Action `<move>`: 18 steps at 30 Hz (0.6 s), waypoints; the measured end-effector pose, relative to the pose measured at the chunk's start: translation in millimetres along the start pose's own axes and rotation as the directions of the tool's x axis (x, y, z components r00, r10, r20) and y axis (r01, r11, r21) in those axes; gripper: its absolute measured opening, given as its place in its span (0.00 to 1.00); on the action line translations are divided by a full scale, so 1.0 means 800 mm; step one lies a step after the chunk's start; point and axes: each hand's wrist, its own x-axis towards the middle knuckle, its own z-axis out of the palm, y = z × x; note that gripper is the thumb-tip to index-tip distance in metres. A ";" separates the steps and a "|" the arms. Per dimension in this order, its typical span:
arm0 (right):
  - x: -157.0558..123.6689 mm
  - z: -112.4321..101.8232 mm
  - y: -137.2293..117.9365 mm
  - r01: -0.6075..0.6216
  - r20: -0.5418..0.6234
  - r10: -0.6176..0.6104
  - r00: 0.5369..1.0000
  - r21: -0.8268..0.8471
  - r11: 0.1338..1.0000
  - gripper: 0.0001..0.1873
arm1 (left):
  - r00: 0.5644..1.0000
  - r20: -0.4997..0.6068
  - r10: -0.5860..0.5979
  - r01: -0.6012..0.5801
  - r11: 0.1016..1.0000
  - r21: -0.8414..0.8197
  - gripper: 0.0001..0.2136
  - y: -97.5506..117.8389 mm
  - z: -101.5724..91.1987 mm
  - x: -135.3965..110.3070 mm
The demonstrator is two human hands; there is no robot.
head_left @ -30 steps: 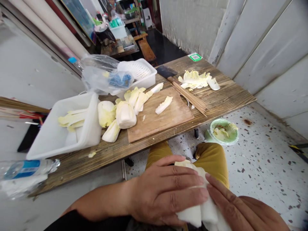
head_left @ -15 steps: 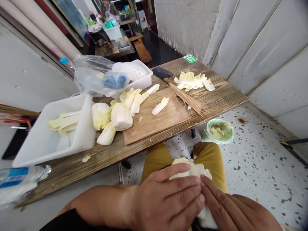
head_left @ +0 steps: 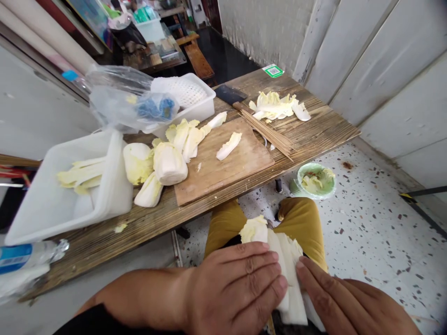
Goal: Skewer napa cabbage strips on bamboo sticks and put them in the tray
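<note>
Several napa cabbage leaves (head_left: 284, 249) lie in a stack over my lap, with pale ribs toward me and frilly yellowish tips pointing away. Across their left side, my left hand (head_left: 240, 284) holds the stack, its fingers close together and its thumb hidden. My right hand (head_left: 338, 293) is at the right edge of the stack, fingers stretched out and fingertips by the outermost leaf. What lies under the leaves is mostly hidden; something dark shows below them. On the table, a single cabbage leaf (head_left: 229, 146) rests on the wooden cutting board (head_left: 209, 181).
Cabbage hearts (head_left: 170, 163) and loose leaves sit left of the board, beside a white bin (head_left: 118, 186). A cleaver (head_left: 228, 94), wooden skewers (head_left: 270, 132) and more leaves (head_left: 274, 106) lie beyond it. A lined green bucket (head_left: 316, 181) stands on the floor.
My hands have drawn apart, the right one shifting right, so more of the stacked leaves shows between them. The view has tipped slightly downward.
</note>
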 end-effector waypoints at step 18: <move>0.010 0.004 0.001 0.070 -0.027 -0.071 0.997 -0.030 0.997 0.21 | 0.979 0.179 -0.093 0.105 0.993 -0.058 0.12 0.002 -0.019 0.008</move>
